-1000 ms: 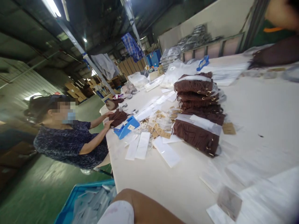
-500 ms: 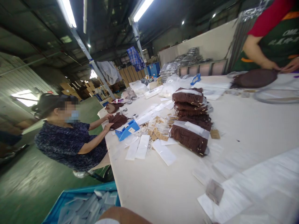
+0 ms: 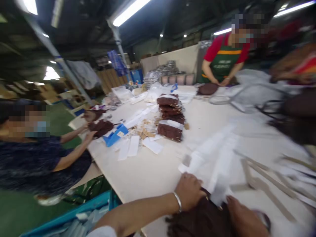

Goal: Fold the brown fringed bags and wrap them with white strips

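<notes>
My left hand (image 3: 189, 191), a bangle on its wrist, rests curled on a brown fringed bag (image 3: 199, 219) at the near edge of the white table (image 3: 148, 171). Its fingers close on the bag's top, beside a white plastic sleeve (image 3: 217, 168). My right hand (image 3: 243, 215) lies on the same bag at the lower right. That hand is blurred, so its fingers are hard to read.
A stack of brown fringed bags (image 3: 170, 117) stands mid-table, with paper tags (image 3: 145, 130), white sleeves (image 3: 129, 149) and a blue tape dispenser (image 3: 114, 135). A seated person (image 3: 37, 154) works at the left, another in a green apron (image 3: 225, 62) at the far end. A blue crate (image 3: 74, 215) sits below.
The view has swung right and down. My two hands and a brown bag have come into view at the bottom, and the person in the apron is now in full view.
</notes>
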A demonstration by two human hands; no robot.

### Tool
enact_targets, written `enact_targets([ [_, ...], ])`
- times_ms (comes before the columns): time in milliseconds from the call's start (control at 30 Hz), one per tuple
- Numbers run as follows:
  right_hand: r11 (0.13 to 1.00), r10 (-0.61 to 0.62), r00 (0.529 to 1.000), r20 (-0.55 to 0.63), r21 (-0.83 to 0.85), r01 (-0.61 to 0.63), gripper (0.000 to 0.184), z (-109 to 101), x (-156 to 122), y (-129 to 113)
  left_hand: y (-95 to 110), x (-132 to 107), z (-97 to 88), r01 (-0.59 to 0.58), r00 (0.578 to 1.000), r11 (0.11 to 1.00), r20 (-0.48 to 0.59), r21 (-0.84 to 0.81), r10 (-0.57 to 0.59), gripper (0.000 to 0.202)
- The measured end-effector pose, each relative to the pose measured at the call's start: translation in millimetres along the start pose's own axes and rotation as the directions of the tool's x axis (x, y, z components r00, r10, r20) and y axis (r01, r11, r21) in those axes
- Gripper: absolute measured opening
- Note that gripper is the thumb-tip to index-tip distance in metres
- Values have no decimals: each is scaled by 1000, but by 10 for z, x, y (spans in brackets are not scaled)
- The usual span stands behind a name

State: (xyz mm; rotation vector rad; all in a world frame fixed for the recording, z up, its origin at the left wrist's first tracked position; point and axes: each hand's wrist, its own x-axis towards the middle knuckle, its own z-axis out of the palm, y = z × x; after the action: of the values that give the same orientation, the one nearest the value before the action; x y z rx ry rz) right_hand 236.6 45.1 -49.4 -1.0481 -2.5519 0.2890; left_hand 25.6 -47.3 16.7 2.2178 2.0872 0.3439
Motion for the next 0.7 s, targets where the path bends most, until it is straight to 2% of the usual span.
enact_targets([
  [33, 995, 15, 999, -29, -93, -18, 19, -42, -53, -59, 101, -93, -133, 46, 997, 999, -57, -17, -47, 43],
  [67, 986, 8, 999, -38, -166, -14, 20, -79, -73, -122, 195, -182, -248, 45, 994, 998, -96, -43, -49, 42],
  [133, 970, 10, 998, -59, -241, -24, 16, -121, -25, -222, 360, -318, -380, -85, 991, 990, -110, -109, 73, 36],
  [200, 957, 61, 994, -86, -278, -83, 13, -120, 68, -269, 530, -375, -364, -284, 959, 938, -86, -199, 272, 34],
  [267, 956, 94, 990, -101, -270, -118, 14, -105, 123, -288, 729, -339, -237, -378, 924, 885, -50, -272, 379, 35],
  [333, 962, 95, 991, -94, -247, -116, 14, -113, 120, -287, 905, -223, -65, -323, 939, 891, 6, -320, 343, 34],
  [400, 986, 72, 994, -83, -145, -83, 14, -186, 82, -248, 990, -84, 87, -208, 968, 914, 62, -349, 244, 33],
  [500, 992, 105, 980, -167, 93, -90, 23, -444, 35, -100, 922, -1, 236, -108, 977, 918, 130, -382, 169, 32],
  [600, 958, 276, 936, -220, 137, -250, 24, -750, 50, 114, 775, -86, 316, -103, 961, 920, 200, -377, 189, 37],
  [633, 939, 338, 925, -172, 129, -319, 27, -821, 67, 184, 744, -117, 328, -109, 954, 924, 221, -367, 201, 37],
  [700, 896, 423, 905, 41, 128, -424, 37, -891, 107, 305, 728, -133, 321, -110, 944, 931, 256, -347, 207, 37],
])
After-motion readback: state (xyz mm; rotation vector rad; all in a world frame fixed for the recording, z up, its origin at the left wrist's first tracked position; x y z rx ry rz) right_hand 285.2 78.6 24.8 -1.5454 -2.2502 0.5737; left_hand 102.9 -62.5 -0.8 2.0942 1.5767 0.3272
